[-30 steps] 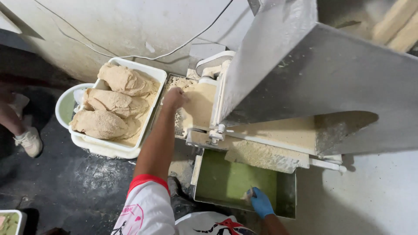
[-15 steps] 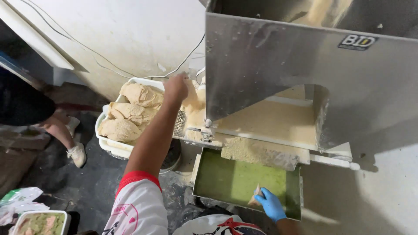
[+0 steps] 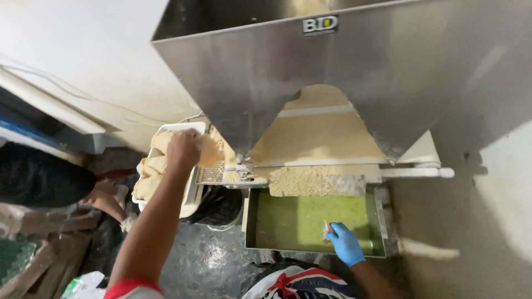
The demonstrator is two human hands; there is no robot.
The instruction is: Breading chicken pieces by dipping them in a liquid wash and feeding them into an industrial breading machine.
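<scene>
My left hand (image 3: 184, 148) is clenched on a lump of tan dough (image 3: 209, 150) over the white tub (image 3: 191, 195), beside the steel hopper (image 3: 310, 83). Keep that hold firm and level. My gloved right hand (image 3: 344, 243) pinches a dough scrap (image 3: 327, 231) in the green tray (image 3: 299, 221); lift it cleanly.

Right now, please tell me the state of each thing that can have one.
Bare left hand: gripping a beige dough lump.
Blue-gloved right hand: inside the green tray, fingers curled.
Green metal tray: no dough except at the glove.
White plastic tub: holds dough lumps.
Steel hopper machine: dough-coated at the outlet.
</scene>
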